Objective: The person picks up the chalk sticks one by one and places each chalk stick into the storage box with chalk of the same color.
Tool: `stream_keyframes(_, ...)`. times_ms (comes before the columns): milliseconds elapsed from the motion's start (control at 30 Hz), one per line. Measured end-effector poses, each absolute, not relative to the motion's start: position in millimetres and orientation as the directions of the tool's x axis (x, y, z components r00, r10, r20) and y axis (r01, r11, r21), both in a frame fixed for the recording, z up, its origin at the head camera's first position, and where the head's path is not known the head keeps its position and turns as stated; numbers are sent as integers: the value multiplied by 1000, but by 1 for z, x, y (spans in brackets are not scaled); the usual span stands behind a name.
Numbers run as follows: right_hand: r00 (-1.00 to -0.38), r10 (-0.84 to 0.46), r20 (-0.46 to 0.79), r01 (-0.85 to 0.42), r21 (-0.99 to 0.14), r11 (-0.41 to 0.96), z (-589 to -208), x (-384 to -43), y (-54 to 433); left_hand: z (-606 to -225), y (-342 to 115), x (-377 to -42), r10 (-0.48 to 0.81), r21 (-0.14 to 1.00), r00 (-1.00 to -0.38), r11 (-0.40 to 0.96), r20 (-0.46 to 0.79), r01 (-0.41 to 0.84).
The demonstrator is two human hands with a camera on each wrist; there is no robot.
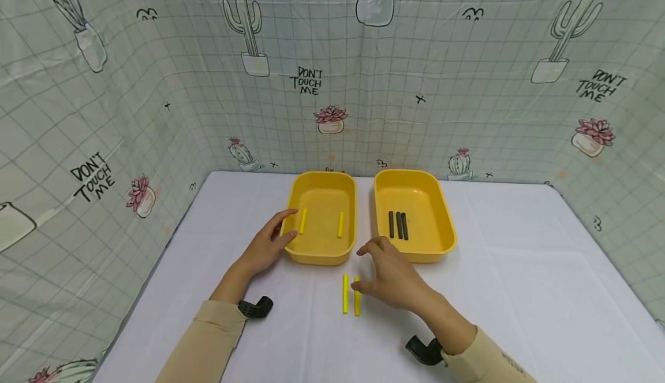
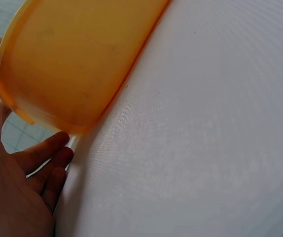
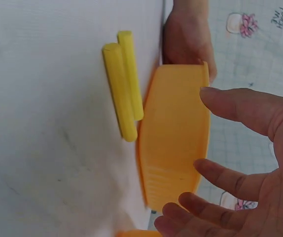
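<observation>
My left hand (image 1: pixel 266 246) holds the left rim of a yellow plastic tray (image 1: pixel 322 257). Its thumb reaches over the edge, and the other fingers lie along the outside, near the wall in the left wrist view. Inside that tray are two yellow sticks, one at left (image 1: pixel 303 221) and one at right (image 1: pixel 340 225). My right hand (image 1: pixel 393 276), fingers spread and holding nothing, hovers by two more yellow sticks on the table, the left one (image 1: pixel 345 294) and the right one (image 1: pixel 357 302). In the head view its thumb overlaps the right stick; the right wrist view shows a gap.
A second yellow tray (image 1: pixel 441 230) stands to the right of the first, with three black sticks (image 1: pixel 399 225) in it. White cloth covers the table (image 1: pixel 525 279). Behind and at the sides hangs a grid-patterned curtain (image 1: pixel 415 134) with cactus drawings.
</observation>
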State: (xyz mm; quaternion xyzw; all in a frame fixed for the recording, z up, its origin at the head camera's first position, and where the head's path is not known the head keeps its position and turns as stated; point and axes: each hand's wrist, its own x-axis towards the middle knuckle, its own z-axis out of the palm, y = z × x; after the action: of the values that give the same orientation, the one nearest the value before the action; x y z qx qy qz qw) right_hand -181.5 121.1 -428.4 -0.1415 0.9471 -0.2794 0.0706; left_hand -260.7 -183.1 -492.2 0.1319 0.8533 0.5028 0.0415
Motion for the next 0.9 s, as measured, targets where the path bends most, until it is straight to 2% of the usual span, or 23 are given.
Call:
stream_keyframes(300, -936, -347, -48, -275, -512, 814, -439, -175, 122, -492, -183, -260, 259, 866, -964, 469, 52, 173)
stream_keyframes(900, -923, -362, -133, -268, -455, 849, -449, -169, 119, -493, -182, -260, 244, 871, -969, 469, 32, 147)
